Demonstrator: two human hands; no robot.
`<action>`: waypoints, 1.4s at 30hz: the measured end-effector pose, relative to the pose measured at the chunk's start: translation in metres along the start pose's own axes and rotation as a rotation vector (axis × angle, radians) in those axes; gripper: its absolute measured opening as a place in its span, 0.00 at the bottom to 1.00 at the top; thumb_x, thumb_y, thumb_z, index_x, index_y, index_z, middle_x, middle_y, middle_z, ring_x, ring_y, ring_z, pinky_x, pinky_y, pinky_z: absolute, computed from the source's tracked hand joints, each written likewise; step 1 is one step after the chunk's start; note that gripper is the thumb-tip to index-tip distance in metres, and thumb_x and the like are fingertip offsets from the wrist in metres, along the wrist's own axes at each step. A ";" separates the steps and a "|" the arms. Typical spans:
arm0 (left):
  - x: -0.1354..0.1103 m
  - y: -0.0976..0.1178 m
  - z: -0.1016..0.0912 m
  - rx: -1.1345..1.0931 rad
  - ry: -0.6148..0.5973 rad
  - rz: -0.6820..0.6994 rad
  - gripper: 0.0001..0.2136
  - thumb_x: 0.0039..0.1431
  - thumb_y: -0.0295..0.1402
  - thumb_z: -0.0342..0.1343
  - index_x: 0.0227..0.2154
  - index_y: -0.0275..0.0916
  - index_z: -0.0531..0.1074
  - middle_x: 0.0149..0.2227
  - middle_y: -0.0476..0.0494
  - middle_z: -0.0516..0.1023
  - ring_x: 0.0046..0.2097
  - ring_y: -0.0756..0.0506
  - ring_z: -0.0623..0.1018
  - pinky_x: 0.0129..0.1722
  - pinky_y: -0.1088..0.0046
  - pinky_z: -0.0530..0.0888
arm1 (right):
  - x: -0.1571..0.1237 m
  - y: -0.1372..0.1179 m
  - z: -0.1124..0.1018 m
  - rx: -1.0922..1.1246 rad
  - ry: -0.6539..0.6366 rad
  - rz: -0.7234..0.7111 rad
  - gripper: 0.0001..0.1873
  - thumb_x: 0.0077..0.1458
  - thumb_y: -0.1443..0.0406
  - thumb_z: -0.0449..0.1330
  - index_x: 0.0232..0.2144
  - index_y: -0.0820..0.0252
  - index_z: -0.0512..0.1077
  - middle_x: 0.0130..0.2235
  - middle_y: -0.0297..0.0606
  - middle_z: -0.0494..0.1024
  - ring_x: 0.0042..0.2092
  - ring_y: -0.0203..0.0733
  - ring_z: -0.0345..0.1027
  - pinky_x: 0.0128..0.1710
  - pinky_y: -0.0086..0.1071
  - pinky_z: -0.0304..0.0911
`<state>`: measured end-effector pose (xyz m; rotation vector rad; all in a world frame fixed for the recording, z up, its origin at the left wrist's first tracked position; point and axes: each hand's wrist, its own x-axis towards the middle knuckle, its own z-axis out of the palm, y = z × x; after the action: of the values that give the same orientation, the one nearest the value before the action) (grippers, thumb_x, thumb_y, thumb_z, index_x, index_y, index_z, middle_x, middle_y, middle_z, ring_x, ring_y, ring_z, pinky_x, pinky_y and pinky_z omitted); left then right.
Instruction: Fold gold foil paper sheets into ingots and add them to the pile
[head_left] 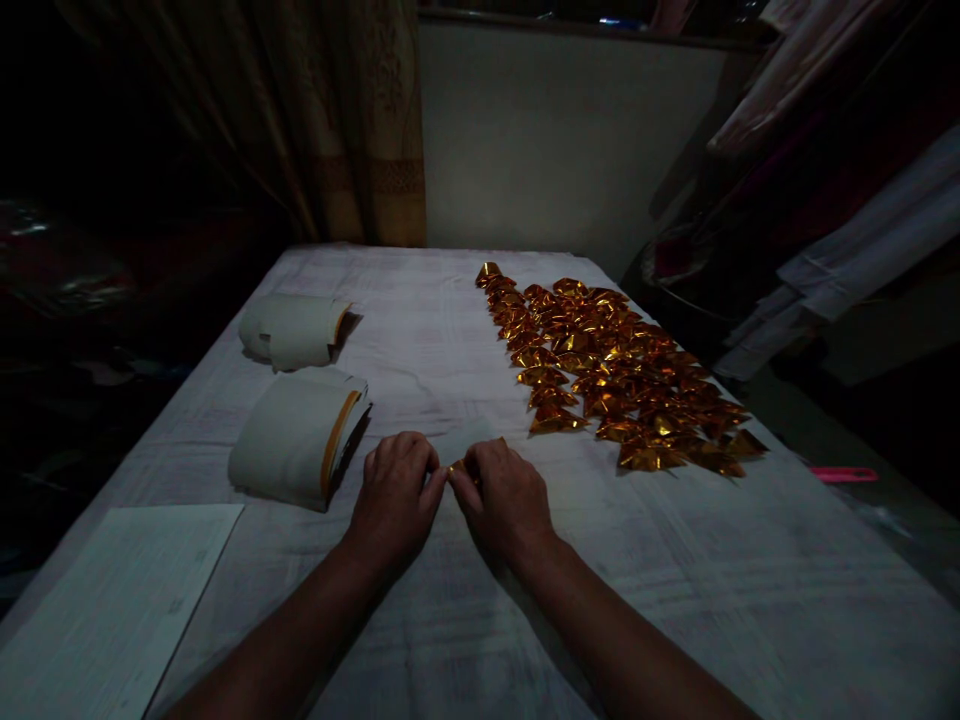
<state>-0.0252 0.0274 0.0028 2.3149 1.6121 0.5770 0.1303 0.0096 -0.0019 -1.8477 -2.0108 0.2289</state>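
Note:
My left hand [395, 490] and my right hand [508, 492] meet over the near middle of the table, fingers curled and thumbs close together. Between them is a sheet of gold foil paper [457, 467], its pale back [459, 440] showing behind the knuckles. Both hands grip it, the left at one side and the right at the other; most of the sheet is hidden under the fingers. Beyond my right hand lie several folded gold foil paper pieces [577, 345], set in rows. Left of my left hand rests a curved stack of paper [289, 440] with a gold edge.
A second curved paper stack [292, 328] sits farther back on the left. A flat pale sheet [127, 610] lies at the near left corner of the cloth-covered table [675, 620]. Hanging clothes [862, 250] are at the right, a curtain [352, 130] behind. The room is dim.

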 end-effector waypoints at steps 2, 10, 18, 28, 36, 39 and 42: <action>0.000 0.000 0.000 -0.005 -0.001 -0.002 0.05 0.62 0.32 0.55 0.31 0.42 0.65 0.38 0.45 0.72 0.45 0.40 0.69 0.45 0.59 0.65 | 0.002 -0.001 -0.002 0.000 -0.025 0.011 0.07 0.61 0.61 0.63 0.33 0.56 0.71 0.35 0.35 0.76 0.38 0.43 0.69 0.35 0.34 0.54; 0.002 -0.004 0.000 -0.021 -0.007 -0.004 0.03 0.62 0.30 0.54 0.32 0.42 0.65 0.38 0.45 0.72 0.45 0.40 0.69 0.46 0.59 0.65 | 0.002 0.009 -0.018 0.005 -0.113 -0.006 0.05 0.59 0.64 0.65 0.33 0.57 0.72 0.37 0.36 0.77 0.40 0.42 0.68 0.37 0.33 0.53; 0.003 -0.003 0.005 0.034 0.040 0.013 0.04 0.63 0.35 0.55 0.33 0.42 0.67 0.38 0.45 0.72 0.45 0.39 0.70 0.47 0.58 0.65 | 0.002 0.011 -0.020 0.029 -0.113 0.013 0.06 0.59 0.62 0.65 0.33 0.57 0.73 0.37 0.34 0.77 0.41 0.42 0.68 0.38 0.34 0.50; 0.005 -0.004 0.005 0.043 0.036 -0.013 0.03 0.62 0.34 0.56 0.33 0.43 0.67 0.38 0.46 0.74 0.46 0.40 0.71 0.47 0.59 0.65 | 0.002 0.012 -0.020 0.056 -0.100 0.022 0.05 0.58 0.64 0.66 0.33 0.57 0.73 0.37 0.34 0.78 0.41 0.41 0.69 0.38 0.33 0.49; 0.007 -0.004 0.003 0.015 0.013 -0.042 0.02 0.61 0.30 0.55 0.33 0.42 0.68 0.38 0.46 0.74 0.46 0.40 0.72 0.48 0.59 0.65 | 0.003 0.017 -0.017 0.135 -0.103 0.009 0.02 0.57 0.66 0.65 0.33 0.57 0.74 0.37 0.34 0.78 0.42 0.41 0.69 0.39 0.33 0.50; 0.008 -0.002 0.002 0.023 0.015 -0.059 0.02 0.61 0.28 0.54 0.33 0.42 0.69 0.38 0.46 0.74 0.46 0.41 0.72 0.47 0.60 0.66 | 0.004 0.020 -0.016 0.148 -0.099 0.000 0.02 0.56 0.68 0.64 0.33 0.56 0.74 0.37 0.33 0.78 0.42 0.41 0.69 0.39 0.33 0.51; 0.010 -0.001 0.001 0.046 0.008 -0.074 0.03 0.61 0.27 0.54 0.33 0.42 0.70 0.39 0.46 0.75 0.46 0.41 0.72 0.47 0.61 0.66 | 0.005 0.023 -0.015 0.139 -0.096 -0.024 0.03 0.55 0.68 0.65 0.32 0.56 0.74 0.36 0.33 0.78 0.41 0.41 0.69 0.40 0.32 0.52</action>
<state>-0.0226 0.0375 0.0037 2.2771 1.7245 0.5387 0.1567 0.0147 0.0038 -1.7561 -2.0240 0.4472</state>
